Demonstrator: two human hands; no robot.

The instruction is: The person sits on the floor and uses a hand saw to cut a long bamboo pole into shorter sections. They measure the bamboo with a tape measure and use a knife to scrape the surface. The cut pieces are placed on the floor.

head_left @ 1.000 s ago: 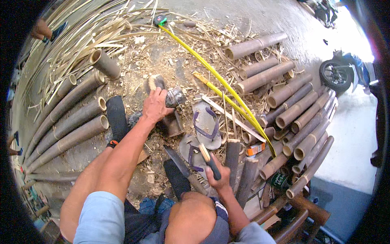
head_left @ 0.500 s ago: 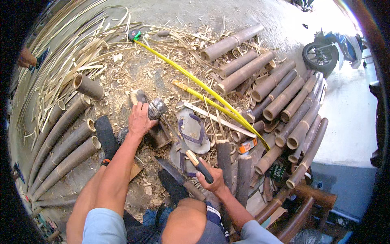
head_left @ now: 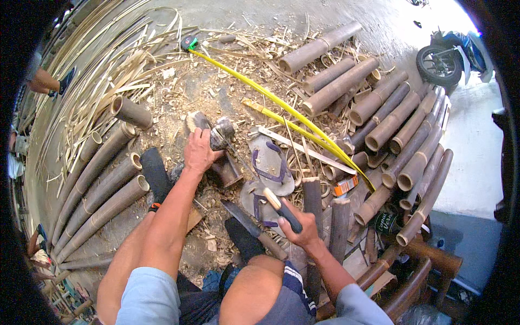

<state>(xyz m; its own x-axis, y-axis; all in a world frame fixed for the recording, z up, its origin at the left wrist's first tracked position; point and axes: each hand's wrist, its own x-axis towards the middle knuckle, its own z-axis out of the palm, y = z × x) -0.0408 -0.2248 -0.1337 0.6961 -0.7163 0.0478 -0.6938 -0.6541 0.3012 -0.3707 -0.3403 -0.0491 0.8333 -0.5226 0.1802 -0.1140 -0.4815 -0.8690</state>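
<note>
My left hand presses down on a brown bamboo piece lying on the littered floor, its fingers curled over the near side. Beside those fingers sits a rounded dark-grey lump whose kind I cannot make out. My right hand is wrapped round the black and pale-wood handle of a saw. Its thin blade, seen almost edge-on, slants up and left to the bamboo beside my left hand. Between my hands and knee lies a large knife with a wooden handle. A pair of flip-flops lies just beyond the blade.
A tape measure lies far off with its yellow tape drawn out rightward. Bamboo tubes are piled right; others lie left. Bamboo strips and shavings cover the floor. An orange box and a motorcycle are rightward.
The whole view has shifted, so everything sits farther right in the picture. Both hands keep their holds on the bamboo and the saw; the blade's place against the bamboo looks much the same.
</note>
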